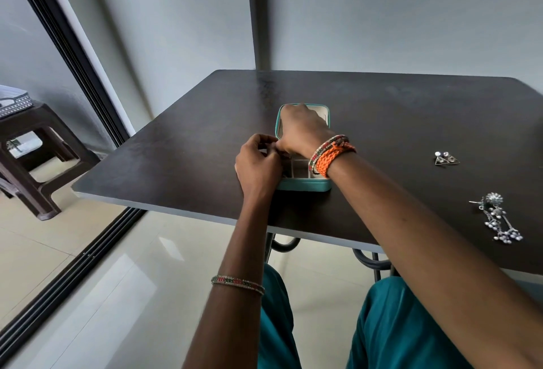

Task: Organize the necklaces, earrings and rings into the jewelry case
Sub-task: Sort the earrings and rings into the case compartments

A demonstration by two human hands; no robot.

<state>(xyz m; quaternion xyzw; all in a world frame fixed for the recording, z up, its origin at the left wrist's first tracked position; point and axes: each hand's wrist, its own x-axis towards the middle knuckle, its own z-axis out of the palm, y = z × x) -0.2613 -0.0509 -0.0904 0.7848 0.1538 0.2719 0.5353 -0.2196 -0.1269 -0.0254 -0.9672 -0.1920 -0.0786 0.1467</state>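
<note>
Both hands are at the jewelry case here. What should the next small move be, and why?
Probably finish at the teal jewelry case, then send the right hand to the triangle earrings. They and the long silver earrings lie loose on the table; the left hand is curled beside the case.

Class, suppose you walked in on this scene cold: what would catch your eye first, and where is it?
Probably the two hands meeting over the open teal jewelry case at the middle of the dark wooden table, the right hand with its bright orange braided wristband. Next, the silver dangling earrings and small triangular earrings lying loose at the table's right.
</note>
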